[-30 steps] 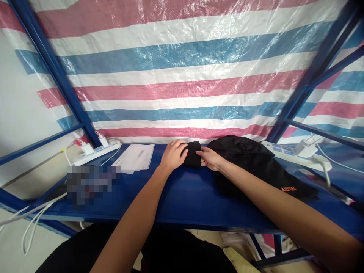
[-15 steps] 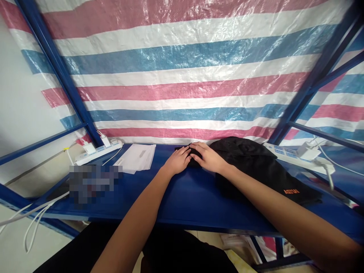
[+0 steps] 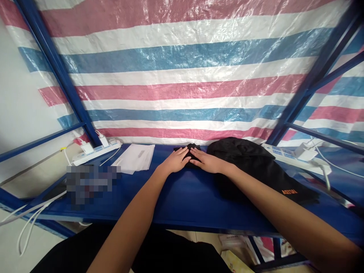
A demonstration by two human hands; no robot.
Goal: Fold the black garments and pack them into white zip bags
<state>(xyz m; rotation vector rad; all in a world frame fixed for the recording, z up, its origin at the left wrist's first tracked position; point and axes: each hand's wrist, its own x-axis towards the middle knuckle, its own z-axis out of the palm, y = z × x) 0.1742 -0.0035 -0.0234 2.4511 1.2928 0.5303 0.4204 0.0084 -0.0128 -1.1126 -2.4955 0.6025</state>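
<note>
A small folded black cloth [image 3: 192, 148] lies on the blue shelf board [image 3: 182, 197], near its back edge. My left hand [image 3: 174, 162] rests flat on the cloth's left part with fingers stretched out. My right hand [image 3: 207, 160] lies flat on its right part, fingers extended and pointing left. The two hands nearly touch at the fingertips and cover most of the cloth. Neither hand grips anything.
A pile of black garments [image 3: 256, 167] with an orange label lies right of the hands. White papers [image 3: 135, 157] lie to the left, beside a white power strip [image 3: 95, 149]. Another power strip [image 3: 295, 155] with cables sits at right. A striped tarp [image 3: 182, 68] hangs behind.
One second ago both hands held the black cloth at its sides. They then laid it down and now press flat on top of it.
</note>
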